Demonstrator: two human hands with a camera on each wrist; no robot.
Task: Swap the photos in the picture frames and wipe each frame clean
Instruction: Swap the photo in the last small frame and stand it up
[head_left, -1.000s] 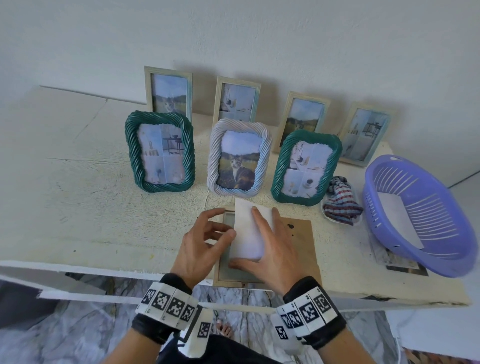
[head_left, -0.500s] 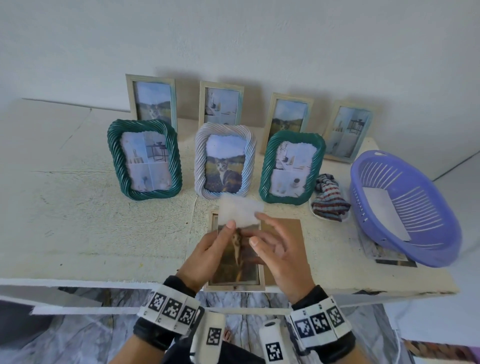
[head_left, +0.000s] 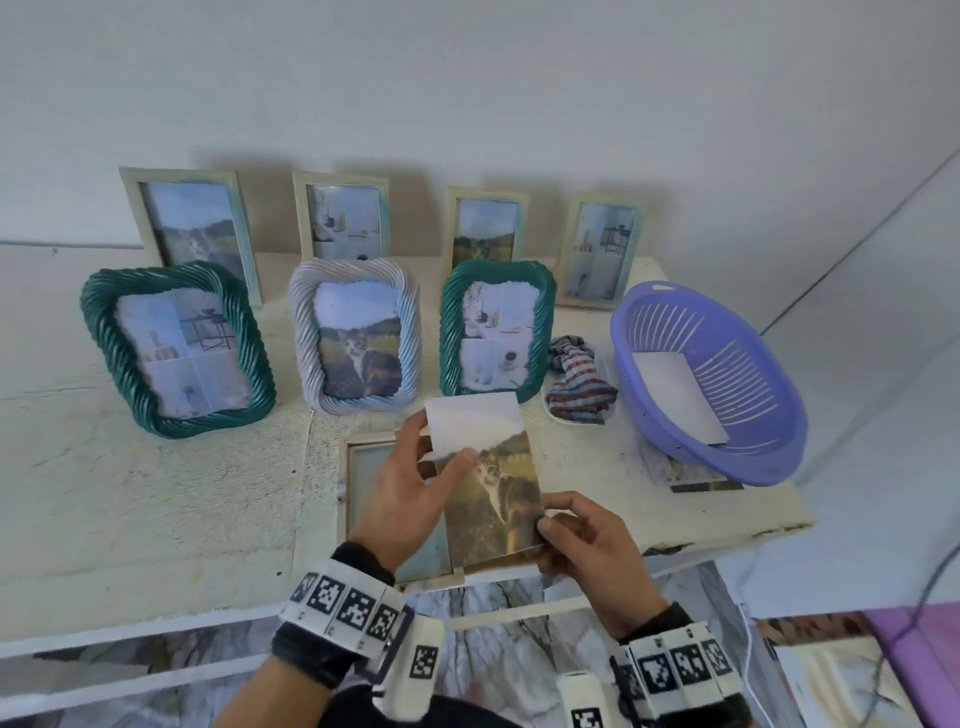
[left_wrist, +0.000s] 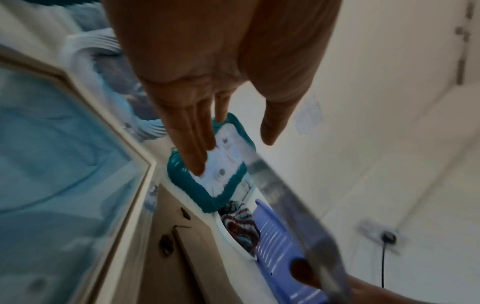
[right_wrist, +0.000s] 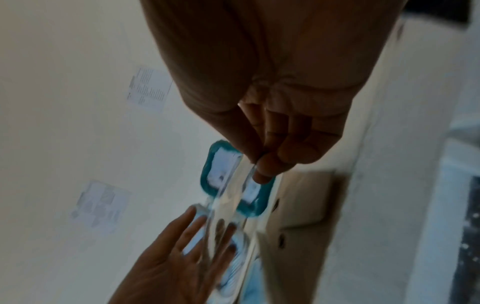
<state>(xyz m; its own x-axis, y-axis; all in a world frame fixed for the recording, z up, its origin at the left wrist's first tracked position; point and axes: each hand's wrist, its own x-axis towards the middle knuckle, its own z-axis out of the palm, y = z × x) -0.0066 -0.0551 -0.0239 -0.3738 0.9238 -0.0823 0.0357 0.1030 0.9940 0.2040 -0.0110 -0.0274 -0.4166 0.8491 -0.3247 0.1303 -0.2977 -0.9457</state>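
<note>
A cat photo (head_left: 493, 499) is lifted face up above the table's front edge. My right hand (head_left: 545, 519) pinches its lower right corner between thumb and fingers (right_wrist: 259, 166). My left hand (head_left: 441, 447) touches the photo's upper left part, thumb on the front; its fingers (left_wrist: 197, 160) are straight and the thumb stands apart. Under the hands a pale wooden frame (head_left: 363, 467) lies open on the table with its glass (left_wrist: 64, 154) showing. The brown backing board (left_wrist: 176, 246) lies to the frame's right, mostly hidden in the head view.
Two green rope frames (head_left: 176, 348) (head_left: 496, 327) and a white one (head_left: 356, 343) stand in a row, with several plain frames (head_left: 340, 215) behind against the wall. A striped cloth (head_left: 579, 387) and a purple basket (head_left: 727, 415) sit at right, over a loose photo (head_left: 691, 475).
The photo lay white side up in the frame. Both hands lifted it and turned it over, so the cat side faces up. My right hand moved to its lower right corner.
</note>
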